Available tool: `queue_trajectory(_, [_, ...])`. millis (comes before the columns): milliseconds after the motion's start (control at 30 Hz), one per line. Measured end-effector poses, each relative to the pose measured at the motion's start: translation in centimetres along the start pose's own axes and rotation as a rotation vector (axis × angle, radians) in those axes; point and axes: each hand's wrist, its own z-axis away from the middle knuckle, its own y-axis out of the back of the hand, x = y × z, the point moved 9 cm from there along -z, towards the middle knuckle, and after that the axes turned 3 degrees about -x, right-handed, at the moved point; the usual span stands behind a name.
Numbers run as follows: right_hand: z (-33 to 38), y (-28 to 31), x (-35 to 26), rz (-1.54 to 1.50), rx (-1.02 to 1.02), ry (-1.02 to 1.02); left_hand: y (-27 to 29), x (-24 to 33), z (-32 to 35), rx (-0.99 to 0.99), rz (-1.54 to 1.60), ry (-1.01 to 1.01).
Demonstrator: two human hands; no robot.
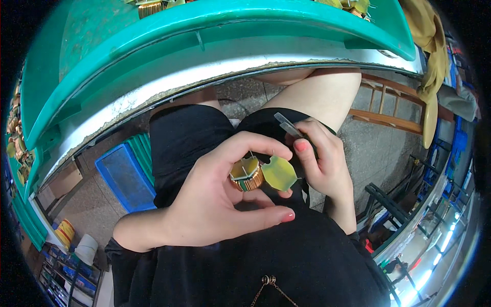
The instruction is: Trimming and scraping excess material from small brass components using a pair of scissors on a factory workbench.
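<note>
Above my lap, my left hand [204, 197] curls around a copper-wound coil [249, 183] that has a yellow-green plate on it. Beside that coil, within the same fingers, is a second yellow-green plate [279, 174] facing up, with thin wire leads at its edges; whatever lies behind it is hidden. To the right, my right hand [327, 158] is closed on a small grey tool [287, 125] with a flat, narrow end. Its exact kind is unclear, and the part inside the fist cannot be seen. The tool is apart from the coil.
A green tray [215, 21] spans the table edge ahead, with coils [150, 9] in it. More coils [18, 140] are heaped at far left. A blue bin [125, 176] stands on the floor at left, a wooden stool [388, 120] at right. Mustard cloth [433, 77] hangs nearby.
</note>
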Motion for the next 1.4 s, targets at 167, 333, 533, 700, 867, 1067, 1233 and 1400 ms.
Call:
queue_trajectory(167, [0.1, 0.0, 0.4, -0.057, -0.047, -0.054, 0.2, 1.4, -0.5, 0.019, -0.213, -0.132])
queue_trajectory(333, [1.2, -0.8, 1.2, -0.588, -0.071, -0.140, -0.1, 0.5, -0.4, -0.097, -0.006, -0.152])
queue_trajectory(533, [2.5, -0.2, 0.2, -1.400, 0.088, -0.330, 0.1, 0.5, -1.3, -0.048, 0.058, -0.103])
queue_trajectory(700, [4.1, 1.9, -1.7, -0.875, 0.022, -0.342, 0.7, 0.7, -1.4, 0.049, 0.169, -0.134])
queue_trajectory(867, [4.3, 2.4, -1.9, -0.372, -0.120, -0.307, 0.6, 0.4, -1.4, -0.019, 0.113, -0.119])
queue_trajectory(1067, [3.1, 2.9, -3.6, 0.151, -0.017, -0.039, 1.3, 0.6, -1.4, 0.045, 0.047, -0.193])
queue_trajectory(1233, [3.0, 2.8, -3.7, 0.141, 0.015, -0.034, 1.1, 1.0, -1.4, -0.014, -0.069, -0.291])
queue_trajectory(1400, [3.0, 2.7, -3.7, 0.119, 0.030, -0.088, 1.1, 1.5, -1.1, -0.009, -0.113, -0.344])
